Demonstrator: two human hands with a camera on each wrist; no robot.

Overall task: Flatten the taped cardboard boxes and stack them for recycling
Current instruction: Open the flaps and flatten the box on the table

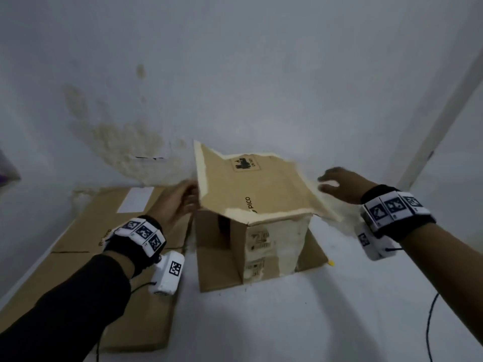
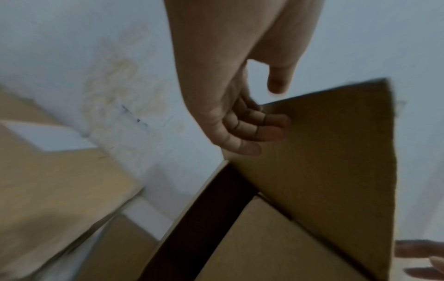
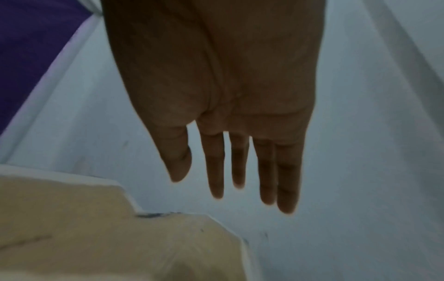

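A brown cardboard box (image 1: pixel 271 244) stands on the white floor, its bottom flaps splayed flat around it. Its top flap (image 1: pixel 251 184) is raised, with torn tape along the edges. My left hand (image 1: pixel 187 198) is at the flap's left edge. In the left wrist view its fingers (image 2: pixel 264 129) lie against the flap's face (image 2: pixel 324 152) while the thumb stays off it. My right hand (image 1: pixel 337 182) hovers by the flap's right corner with fingers spread and nothing in it. The right wrist view shows that hand (image 3: pixel 228 182) with straight fingers above the flap (image 3: pixel 96 237).
Flattened cardboard boxes (image 1: pixel 112 231) with a white label lie on the floor at the left, against the stained white wall (image 1: pixel 125 142). A black cable (image 1: pixel 428 322) runs along the floor at the right. A purple thing (image 1: pixel 5 176) shows at the left edge.
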